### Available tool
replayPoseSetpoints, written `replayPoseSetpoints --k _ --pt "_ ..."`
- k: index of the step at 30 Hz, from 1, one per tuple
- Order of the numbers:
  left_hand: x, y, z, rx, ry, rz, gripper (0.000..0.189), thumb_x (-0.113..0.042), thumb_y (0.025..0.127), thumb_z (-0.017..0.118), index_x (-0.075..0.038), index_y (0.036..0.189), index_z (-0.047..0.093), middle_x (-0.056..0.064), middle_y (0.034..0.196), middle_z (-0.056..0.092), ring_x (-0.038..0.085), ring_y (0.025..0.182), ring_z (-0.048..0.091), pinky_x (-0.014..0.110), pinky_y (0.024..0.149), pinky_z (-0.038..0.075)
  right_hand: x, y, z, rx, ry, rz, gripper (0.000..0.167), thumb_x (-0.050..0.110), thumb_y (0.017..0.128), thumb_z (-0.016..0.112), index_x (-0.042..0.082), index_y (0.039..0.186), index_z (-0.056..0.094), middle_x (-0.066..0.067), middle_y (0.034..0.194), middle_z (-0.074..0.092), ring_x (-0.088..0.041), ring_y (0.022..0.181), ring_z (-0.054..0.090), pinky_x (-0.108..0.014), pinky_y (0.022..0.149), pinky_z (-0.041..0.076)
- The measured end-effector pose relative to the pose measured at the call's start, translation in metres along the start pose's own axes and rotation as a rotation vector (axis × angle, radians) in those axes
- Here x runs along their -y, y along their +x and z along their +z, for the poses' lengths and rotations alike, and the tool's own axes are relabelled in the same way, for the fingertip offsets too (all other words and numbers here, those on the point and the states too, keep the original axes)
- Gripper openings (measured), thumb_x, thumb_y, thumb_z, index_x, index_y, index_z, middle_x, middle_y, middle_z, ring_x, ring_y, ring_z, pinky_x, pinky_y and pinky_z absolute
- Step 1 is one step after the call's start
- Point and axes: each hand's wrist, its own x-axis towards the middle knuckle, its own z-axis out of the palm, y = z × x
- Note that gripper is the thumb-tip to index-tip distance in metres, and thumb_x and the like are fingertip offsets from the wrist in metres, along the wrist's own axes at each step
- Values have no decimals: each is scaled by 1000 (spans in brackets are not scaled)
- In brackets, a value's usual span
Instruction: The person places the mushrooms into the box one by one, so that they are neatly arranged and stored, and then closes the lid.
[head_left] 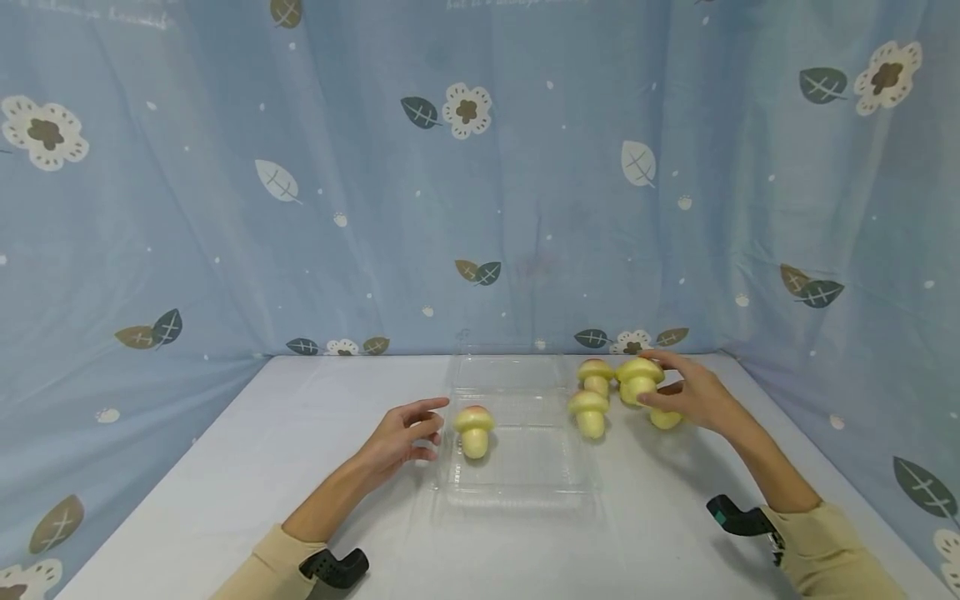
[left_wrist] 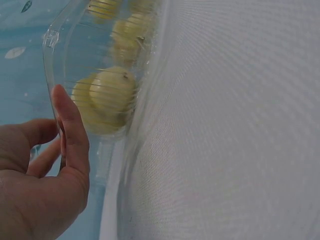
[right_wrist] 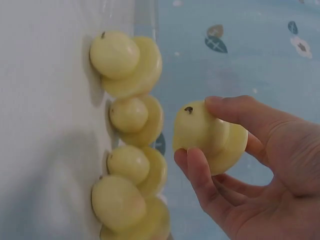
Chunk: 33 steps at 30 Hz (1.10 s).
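My right hand (head_left: pixel 693 392) grips a yellow mushroom-shaped piece (right_wrist: pixel 200 130) between thumb and fingers; its rounded stem end has a dark speck. In the head view this held piece (head_left: pixel 640 372) overlaps others behind it. My left hand (head_left: pixel 401 437) is at the left side of a clear plastic container (head_left: pixel 525 475), with relaxed, spread fingers right at the rim (left_wrist: pixel 48 65). Inside the container, toward its left, one mushroom-shaped piece (head_left: pixel 474 432) stands upright with a reddish tint on its cap.
More mushroom-shaped pieces (head_left: pixel 590 414) stand on the white table (head_left: pixel 322 417) beside and right of the container, in a row (right_wrist: pixel 130 115) in the right wrist view. A blue patterned curtain (head_left: pixel 525 183) rises behind the table.
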Motion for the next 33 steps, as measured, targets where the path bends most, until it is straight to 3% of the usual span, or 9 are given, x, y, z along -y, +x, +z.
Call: replayPoseSetpoints --k 10,18,26,33 --pt "1 0 0 -1 3 -1 54 -15 98 61 -5 147 43 8 105 54 12 78 58 24 62 57 20 5 10 62 120 4 72 26 87 76 9 147 40 -29 142 43 -35 98 69 -31 68 58" --pt "1 0 0 2 6 4 54 -16 97 61 -4 147 43 5 103 53 12 80 58 24 62 57 39 7 18 70 166 -86 69 18 86 77 7 145 42 -24 140 47 -41 114 59 -29 78 59" --pt "1 0 -1 4 -2 5 54 -15 98 61 -4 147 42 4 103 53 12 79 58 24 62 57 52 13 31 87 159 -143 69 19 84 79 9 143 47 -16 137 53 -27 104 60 -32 81 58" --pt "1 0 0 5 -3 4 53 -13 98 59 -4 148 42 5 104 53 12 80 58 24 62 57 61 19 42 112 202 -177 68 12 81 81 3 139 49 -20 129 56 -28 99 65 -30 76 60"
